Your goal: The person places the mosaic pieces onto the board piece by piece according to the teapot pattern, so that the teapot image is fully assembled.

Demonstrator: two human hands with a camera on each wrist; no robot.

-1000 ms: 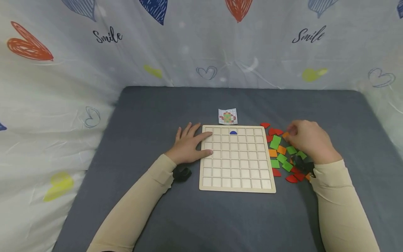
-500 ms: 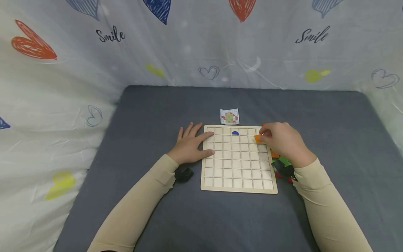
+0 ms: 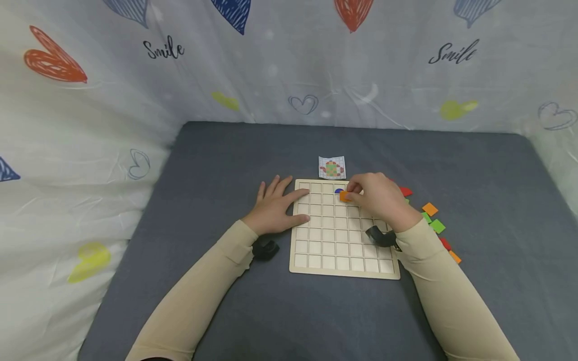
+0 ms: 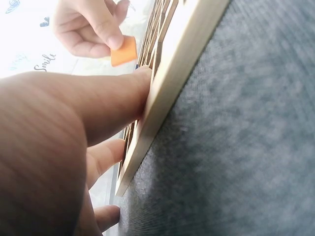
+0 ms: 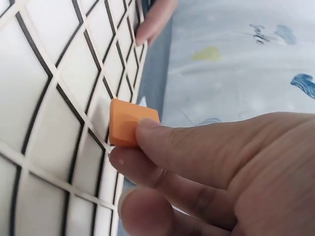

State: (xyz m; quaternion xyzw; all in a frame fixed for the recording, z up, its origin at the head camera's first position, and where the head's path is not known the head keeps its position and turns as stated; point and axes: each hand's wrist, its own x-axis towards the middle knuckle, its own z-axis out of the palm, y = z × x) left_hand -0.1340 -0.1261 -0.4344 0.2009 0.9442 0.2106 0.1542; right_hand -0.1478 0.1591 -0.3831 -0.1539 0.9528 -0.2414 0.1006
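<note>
My right hand (image 3: pixel 377 198) pinches an orange square tile (image 5: pixel 129 123) between thumb and fingers, close over the upper part of the wooden grid board (image 3: pixel 322 275). In the head view the tile sits just below a blue half-round piece (image 3: pixel 338 191) lying in a top-row cell. My left hand (image 3: pixel 273 208) is spread at the board's left side, thumb and index finger resting on its edge. The left wrist view shows those fingertips over the wooden rim, with the pinched tile beyond them.
A small printed card (image 3: pixel 331 167) with a coloured grid pattern lies behind the board. To the right, partly hidden by the right arm, are several loose pieces, among them a green tile (image 3: pixel 437 226), an orange tile (image 3: pixel 430 209) and a red piece (image 3: pixel 406 191).
My right hand has moved left from the loose pieces to over the board, carrying the orange tile. The left hand has stayed at the board's edge. The head view has shifted slightly.
</note>
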